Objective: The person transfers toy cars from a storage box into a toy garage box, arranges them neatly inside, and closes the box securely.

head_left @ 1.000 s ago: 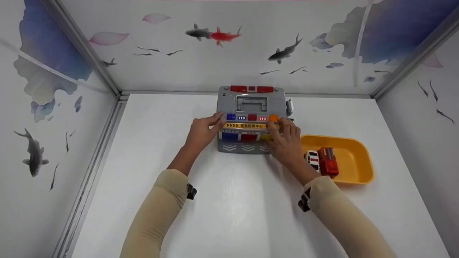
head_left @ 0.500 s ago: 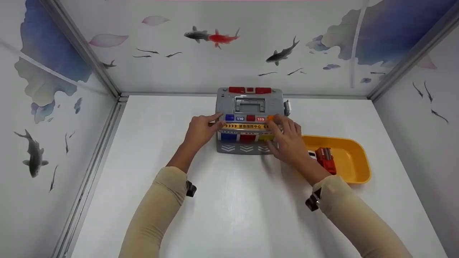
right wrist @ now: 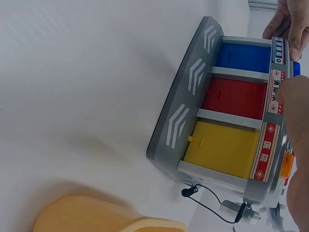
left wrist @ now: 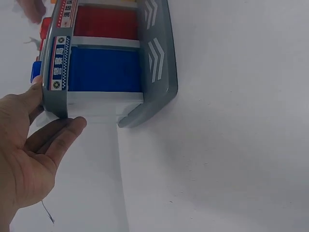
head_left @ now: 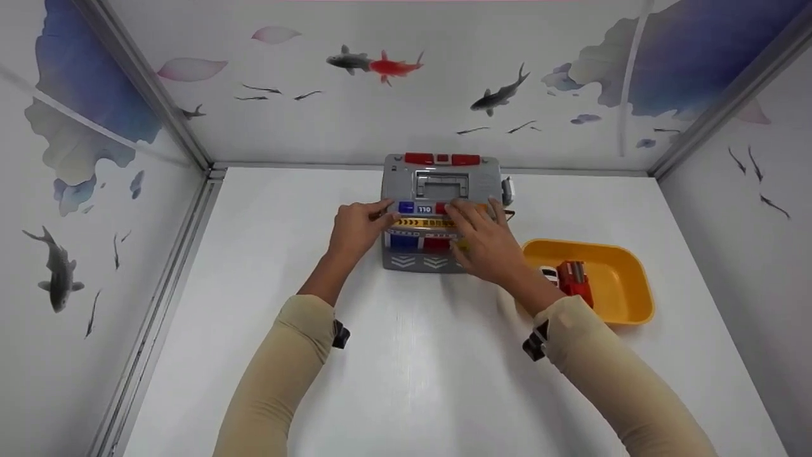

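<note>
A grey toy garage [head_left: 406, 260] with blue, red and yellow doors stands at the back of the table. Its left roof edge is held by my left hand [head_left: 355, 228], thumb on top and fingers beneath the overhang in the left wrist view. My right hand [head_left: 487, 247] lies over the right part of the front, its fingertips at the red button [head_left: 440, 208] in the middle of the roof row. It hides the orange button and most of the yellow door [right wrist: 222, 150] in the head view. All three doors look closed in the right wrist view.
Right of the garage stands a yellow tray [head_left: 625, 285] with a red toy truck [head_left: 576, 282] and a white toy car [head_left: 549, 274], partly behind my right arm. A black cord [right wrist: 212, 208] hangs at the garage's right side. A printed wall rises behind.
My right hand has shifted left along the roof row, from the orange button to the red one. The left hand keeps its hold on the left edge.
</note>
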Demonstrator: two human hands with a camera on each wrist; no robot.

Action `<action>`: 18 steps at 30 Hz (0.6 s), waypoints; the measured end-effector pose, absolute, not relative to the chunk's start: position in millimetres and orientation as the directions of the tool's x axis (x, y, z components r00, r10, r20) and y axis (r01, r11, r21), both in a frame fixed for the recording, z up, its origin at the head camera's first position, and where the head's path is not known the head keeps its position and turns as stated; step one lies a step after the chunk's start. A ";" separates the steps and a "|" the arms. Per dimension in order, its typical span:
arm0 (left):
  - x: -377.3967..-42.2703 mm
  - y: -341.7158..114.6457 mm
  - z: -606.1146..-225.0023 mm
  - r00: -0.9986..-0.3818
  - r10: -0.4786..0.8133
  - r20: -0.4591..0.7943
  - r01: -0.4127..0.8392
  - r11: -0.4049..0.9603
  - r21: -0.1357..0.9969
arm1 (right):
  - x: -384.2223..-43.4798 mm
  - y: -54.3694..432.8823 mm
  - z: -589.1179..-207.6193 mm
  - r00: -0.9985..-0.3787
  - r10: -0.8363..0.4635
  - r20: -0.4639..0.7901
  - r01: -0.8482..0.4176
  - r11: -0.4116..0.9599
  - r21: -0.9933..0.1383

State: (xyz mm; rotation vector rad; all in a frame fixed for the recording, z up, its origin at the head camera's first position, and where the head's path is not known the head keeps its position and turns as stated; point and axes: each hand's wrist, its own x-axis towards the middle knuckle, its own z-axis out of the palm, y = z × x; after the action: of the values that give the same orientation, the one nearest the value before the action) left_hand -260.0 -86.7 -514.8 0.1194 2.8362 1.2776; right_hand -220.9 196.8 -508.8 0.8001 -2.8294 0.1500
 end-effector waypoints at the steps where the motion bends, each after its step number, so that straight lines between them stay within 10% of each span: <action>1: -260.1 -86.9 -514.6 -0.996 0.083 0.007 0.061 0.664 0.745 | -221.7 194.7 -508.3 -0.834 -0.512 0.207 -0.530 0.847 -0.038; 18: -258.9 -86.8 -516.9 -0.995 0.090 0.035 0.087 0.681 0.727 | -228.6 182.8 -506.5 -0.844 -0.514 0.151 -0.532 0.840 -0.109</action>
State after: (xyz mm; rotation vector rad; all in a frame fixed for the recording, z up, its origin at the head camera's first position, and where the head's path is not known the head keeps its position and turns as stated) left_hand -258.9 -86.8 -516.9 0.1522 2.8764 1.2441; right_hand -228.6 182.8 -506.5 0.8277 -2.9014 0.2230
